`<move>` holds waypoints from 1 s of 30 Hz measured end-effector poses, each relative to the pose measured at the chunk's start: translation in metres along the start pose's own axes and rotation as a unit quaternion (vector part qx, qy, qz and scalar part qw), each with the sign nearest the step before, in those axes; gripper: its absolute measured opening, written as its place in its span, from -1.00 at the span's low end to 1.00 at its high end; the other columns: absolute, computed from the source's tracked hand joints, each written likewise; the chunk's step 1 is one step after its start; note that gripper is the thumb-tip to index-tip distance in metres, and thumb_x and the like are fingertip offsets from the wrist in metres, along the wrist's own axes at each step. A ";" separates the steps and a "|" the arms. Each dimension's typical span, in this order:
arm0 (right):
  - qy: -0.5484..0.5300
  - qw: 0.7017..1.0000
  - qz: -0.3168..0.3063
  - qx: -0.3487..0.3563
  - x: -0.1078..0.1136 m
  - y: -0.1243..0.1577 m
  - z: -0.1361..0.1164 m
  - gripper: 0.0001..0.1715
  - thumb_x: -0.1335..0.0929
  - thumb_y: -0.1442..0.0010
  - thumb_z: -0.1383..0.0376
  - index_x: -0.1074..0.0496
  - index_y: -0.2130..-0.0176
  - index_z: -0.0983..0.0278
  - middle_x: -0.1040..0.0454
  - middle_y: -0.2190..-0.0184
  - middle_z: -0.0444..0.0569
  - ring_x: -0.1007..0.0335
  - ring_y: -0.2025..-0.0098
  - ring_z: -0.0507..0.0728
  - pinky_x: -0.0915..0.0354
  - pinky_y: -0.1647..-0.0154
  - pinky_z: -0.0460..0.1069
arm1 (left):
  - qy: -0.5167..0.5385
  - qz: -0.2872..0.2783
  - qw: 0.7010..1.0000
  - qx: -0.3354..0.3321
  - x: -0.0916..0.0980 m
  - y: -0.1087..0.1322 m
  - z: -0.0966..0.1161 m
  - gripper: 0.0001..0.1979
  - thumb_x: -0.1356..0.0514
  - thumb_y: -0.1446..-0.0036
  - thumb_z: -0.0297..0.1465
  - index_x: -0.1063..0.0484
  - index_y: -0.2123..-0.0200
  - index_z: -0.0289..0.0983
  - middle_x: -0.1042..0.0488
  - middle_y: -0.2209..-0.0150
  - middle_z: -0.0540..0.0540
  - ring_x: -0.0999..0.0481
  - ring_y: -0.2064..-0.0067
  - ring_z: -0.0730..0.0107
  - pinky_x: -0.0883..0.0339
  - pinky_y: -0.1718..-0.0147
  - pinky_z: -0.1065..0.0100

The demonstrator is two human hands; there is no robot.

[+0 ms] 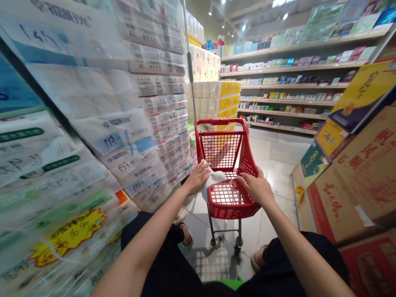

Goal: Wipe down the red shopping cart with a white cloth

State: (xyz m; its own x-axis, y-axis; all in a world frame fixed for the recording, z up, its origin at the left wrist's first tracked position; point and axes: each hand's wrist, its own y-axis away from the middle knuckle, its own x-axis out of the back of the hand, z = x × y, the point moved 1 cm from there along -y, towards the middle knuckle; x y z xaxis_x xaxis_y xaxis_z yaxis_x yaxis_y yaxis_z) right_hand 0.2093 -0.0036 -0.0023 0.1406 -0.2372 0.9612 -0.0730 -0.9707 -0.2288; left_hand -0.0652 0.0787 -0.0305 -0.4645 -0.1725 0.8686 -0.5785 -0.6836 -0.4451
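Note:
A small red shopping cart (220, 153) stands upright between my knees, its mesh basket facing me and its wheels on the floor. My left hand (198, 177) is closed at the cart's left rim, against a soft white item (215, 178) that hangs over that side; whether it is a cloth or a bag I cannot tell. On the opposite side, my right hand (255, 186) grips the right wall, its thumb toward the inside and the other fingers partly hidden. A thin grey pole (189, 66) rises from the cart's left side.
Wrapped tissue packs (123, 136) are piled high close on my left. Cardboard boxes (355, 173) line the right side. Shelves (287, 86) of small goods stand at the back, beyond yellow-and-white packs (213, 99). Pale tiled floor (278, 177) runs between.

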 end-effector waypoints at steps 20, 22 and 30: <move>-0.173 0.976 0.085 0.102 -0.017 0.016 -0.021 -0.40 0.02 -0.37 0.04 -0.40 -0.06 0.09 -0.37 -0.13 -0.13 -0.19 -0.21 0.14 -0.19 -0.18 0.11 | -0.123 0.051 0.986 -0.098 -0.024 0.032 0.132 -0.76 0.01 -0.30 -0.29 -0.39 0.26 -0.27 -0.41 0.25 -0.11 -0.36 0.11 0.23 -0.16 -0.11 0.13; -0.225 0.970 0.035 0.083 -0.018 0.027 -0.034 -0.38 0.08 -0.37 0.02 -0.28 -0.18 0.00 -0.31 -0.19 -0.20 -0.24 -0.18 0.11 -0.27 -0.10 0.08 | -0.127 0.069 0.985 -0.099 -0.034 0.028 0.139 -0.74 0.01 -0.29 -0.28 -0.40 0.20 -0.29 -0.43 0.22 -0.14 -0.36 0.09 0.20 -0.13 -0.12 0.11; -0.154 0.981 -0.115 -0.013 0.003 0.037 -0.006 -0.28 0.15 -0.28 -0.17 0.15 -0.34 -0.15 -0.10 -0.32 -0.20 -0.41 -0.04 0.25 -0.35 0.14 0.16 | -0.092 0.014 0.966 -0.239 -0.035 0.004 0.136 -0.73 0.03 -0.29 -0.26 -0.41 0.21 -0.24 -0.45 0.21 -0.08 -0.38 0.10 0.27 -0.16 -0.05 0.19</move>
State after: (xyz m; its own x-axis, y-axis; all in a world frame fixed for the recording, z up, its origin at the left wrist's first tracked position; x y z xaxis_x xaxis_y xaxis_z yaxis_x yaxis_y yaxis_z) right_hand 0.2011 -0.0401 -0.0073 0.4478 -0.0167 0.8940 -0.0299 -0.9995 -0.0036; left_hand 0.0396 -0.0140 -0.0328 -0.3820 -0.3401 0.8593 -0.8321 -0.2778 -0.4799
